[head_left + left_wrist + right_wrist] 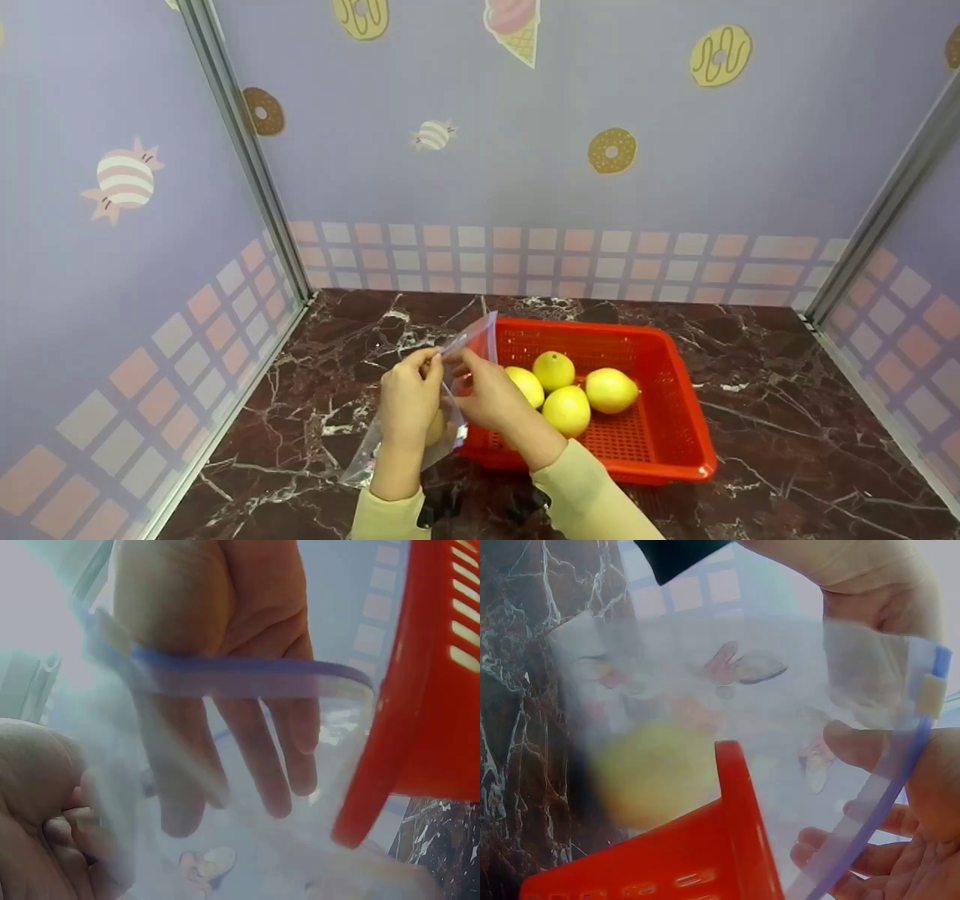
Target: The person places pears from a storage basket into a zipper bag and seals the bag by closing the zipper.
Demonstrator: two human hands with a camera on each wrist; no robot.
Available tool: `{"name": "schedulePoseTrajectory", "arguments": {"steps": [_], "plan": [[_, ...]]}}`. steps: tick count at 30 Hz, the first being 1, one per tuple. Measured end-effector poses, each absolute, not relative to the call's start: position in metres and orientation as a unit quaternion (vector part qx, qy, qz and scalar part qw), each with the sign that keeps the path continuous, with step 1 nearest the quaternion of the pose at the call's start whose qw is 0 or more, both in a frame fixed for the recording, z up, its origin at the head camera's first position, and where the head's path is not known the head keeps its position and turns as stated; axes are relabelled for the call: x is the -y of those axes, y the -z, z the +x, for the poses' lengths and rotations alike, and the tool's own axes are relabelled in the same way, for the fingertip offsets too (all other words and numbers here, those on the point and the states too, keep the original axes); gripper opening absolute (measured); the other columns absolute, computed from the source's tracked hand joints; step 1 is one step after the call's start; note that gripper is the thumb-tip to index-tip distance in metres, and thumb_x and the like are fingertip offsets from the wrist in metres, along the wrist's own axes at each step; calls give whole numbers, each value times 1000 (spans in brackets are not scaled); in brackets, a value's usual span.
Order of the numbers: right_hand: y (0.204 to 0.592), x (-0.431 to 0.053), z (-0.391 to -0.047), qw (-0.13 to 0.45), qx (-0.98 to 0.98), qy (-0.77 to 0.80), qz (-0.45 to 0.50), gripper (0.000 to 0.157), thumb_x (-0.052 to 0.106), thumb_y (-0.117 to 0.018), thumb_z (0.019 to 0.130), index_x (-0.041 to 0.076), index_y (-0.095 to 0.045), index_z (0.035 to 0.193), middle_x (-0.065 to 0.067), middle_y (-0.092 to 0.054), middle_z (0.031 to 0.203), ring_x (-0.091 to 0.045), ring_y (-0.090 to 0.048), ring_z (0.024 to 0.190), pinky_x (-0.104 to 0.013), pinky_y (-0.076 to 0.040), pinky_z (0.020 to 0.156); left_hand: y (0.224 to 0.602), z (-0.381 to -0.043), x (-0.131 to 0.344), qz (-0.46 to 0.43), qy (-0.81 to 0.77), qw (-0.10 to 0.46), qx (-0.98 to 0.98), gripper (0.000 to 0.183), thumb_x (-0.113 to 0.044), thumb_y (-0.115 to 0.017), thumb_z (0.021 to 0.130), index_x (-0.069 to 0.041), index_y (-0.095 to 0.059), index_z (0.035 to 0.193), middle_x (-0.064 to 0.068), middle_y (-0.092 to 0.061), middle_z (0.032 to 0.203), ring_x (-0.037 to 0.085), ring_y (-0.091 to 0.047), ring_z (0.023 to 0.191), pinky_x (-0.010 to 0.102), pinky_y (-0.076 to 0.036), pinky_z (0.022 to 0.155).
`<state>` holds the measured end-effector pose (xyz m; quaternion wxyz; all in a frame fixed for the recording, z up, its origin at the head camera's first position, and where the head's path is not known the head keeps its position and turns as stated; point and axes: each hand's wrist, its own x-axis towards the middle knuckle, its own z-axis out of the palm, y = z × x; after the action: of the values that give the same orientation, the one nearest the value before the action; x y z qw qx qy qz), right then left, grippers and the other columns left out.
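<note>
A clear zip bag (362, 459) with a purple closure strip and printed figures hangs between both hands, at the basket's left side. My left hand (409, 394) pinches the bag's rim with thumb and curled fingers. The right hand (491, 390) reaches through the mouth; in the left wrist view its fingers (259, 765) are spread and fairly straight inside the clear film. A yellow lemon-like fruit (656, 769) shows blurred through the bag in the right wrist view. The bag's white slider (931, 695) sits on the strip near the right hand.
Right beside the bag stands a red plastic basket (686, 420) with slotted walls. Several yellow lemon-like fruits (566, 411) lie in it. Dark marbled tabletop (787, 442) surrounds it, with patterned purple panels (525, 187) behind and at both sides.
</note>
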<state>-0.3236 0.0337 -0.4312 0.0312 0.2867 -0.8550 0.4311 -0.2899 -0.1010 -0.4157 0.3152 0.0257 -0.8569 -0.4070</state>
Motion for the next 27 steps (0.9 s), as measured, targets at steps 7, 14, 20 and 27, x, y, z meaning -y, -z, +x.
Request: {"name": "schedulePoseTrajectory", "arguments": {"steps": [7,14,20,27], "plan": [[429,-39,-321,24,853,-452,259,44,9,-78,88,3,-61,128,-21,-72,115,-35,-71,105,-49,-58,93,415,-290,102,20,408,313,857,14,-11,-70,92,-5,-80,100,2,-63,65,10,-48,57,30,-41,54],[431,-47,-317,39,849,-460,256,42,13,-79,89,1,-63,125,-21,-73,115,-36,-71,104,-49,-58,93,417,-291,103,29,409,310,858,14,-9,-70,91,-6,-81,100,3,-63,65,12,-49,57,31,-44,56],[432,-54,-316,46,851,-458,251,42,20,-80,89,3,-64,124,-17,-73,115,-33,-72,105,-48,-58,93,415,-290,102,36,411,295,862,15,-11,-70,92,-6,-81,100,0,-61,64,12,-48,57,31,-43,57],[432,-64,-315,40,839,-487,239,42,21,-79,91,2,-63,124,-18,-72,118,-34,-71,107,-50,-57,95,415,-290,102,37,405,295,864,16,-12,-69,93,-6,-81,102,1,-64,66,14,-52,59,35,-47,60]]}}
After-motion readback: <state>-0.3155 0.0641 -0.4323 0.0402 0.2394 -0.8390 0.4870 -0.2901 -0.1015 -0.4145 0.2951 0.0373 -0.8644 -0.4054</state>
